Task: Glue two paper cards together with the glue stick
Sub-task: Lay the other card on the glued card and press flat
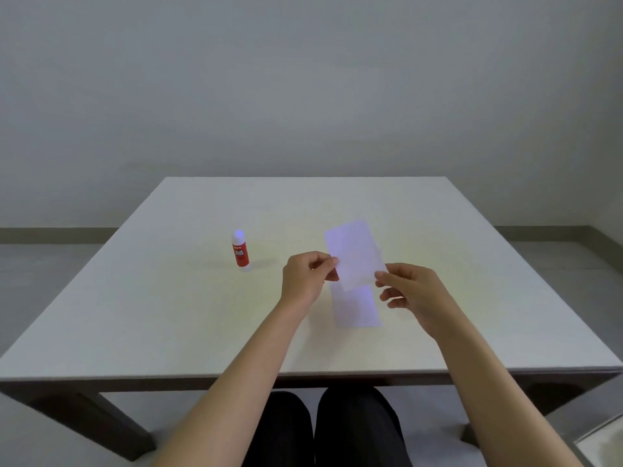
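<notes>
A white paper card (354, 254) is held up above the table, tilted slightly. My left hand (308, 278) pinches its lower left edge and my right hand (409, 291) pinches its lower right corner. A second white card (357, 308) lies flat on the table just below the raised one, partly hidden by it. A red glue stick (240, 249) with a white cap stands upright on the table, well to the left of my left hand.
The white table (168, 315) has its front edge close to my lap. A plain wall rises behind the far edge. A pale object (603, 443) shows at the bottom right corner, off the table.
</notes>
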Available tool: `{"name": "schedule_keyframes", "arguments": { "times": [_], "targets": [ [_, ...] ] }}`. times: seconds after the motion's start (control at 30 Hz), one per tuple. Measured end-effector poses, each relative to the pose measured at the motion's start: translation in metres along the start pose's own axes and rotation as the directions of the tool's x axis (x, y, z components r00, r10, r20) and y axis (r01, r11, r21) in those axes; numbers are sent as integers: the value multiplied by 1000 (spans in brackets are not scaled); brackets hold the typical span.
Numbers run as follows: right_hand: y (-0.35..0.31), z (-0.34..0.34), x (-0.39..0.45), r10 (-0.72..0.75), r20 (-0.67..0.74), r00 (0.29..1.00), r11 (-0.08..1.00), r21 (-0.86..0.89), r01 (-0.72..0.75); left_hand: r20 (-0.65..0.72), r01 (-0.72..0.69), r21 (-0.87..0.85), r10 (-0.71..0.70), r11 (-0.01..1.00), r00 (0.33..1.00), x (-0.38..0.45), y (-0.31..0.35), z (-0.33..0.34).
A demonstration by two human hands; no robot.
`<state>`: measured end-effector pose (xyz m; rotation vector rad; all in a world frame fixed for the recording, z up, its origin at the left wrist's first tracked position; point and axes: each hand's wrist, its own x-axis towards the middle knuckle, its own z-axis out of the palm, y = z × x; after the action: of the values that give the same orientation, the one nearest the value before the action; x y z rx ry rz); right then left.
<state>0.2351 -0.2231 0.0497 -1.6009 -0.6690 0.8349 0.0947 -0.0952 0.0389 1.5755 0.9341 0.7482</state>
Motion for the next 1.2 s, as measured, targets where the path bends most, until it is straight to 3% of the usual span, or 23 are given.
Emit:
{"name": "schedule_keyframes", "arguments": {
  "times": [0.1,0.3,0.47,1.2],
  "targets": [
    [4,-6,4,34,-16,999,999,-22,-34,36,7,75,-10,997,999,-3,-8,3],
    [21,0,3,112,-16,994,957,-269,-113,26,52,232,-60,971,998,-6,-20,0],
    [30,3,3,112,-65,992,938,-323,-127,1,78,363,-84,929,997,-9,-26,1],
    [29,2,5,100,-35,994,876,-472,-105,42,105,372,-130,922,991,-5,-28,2]
  ]
}}
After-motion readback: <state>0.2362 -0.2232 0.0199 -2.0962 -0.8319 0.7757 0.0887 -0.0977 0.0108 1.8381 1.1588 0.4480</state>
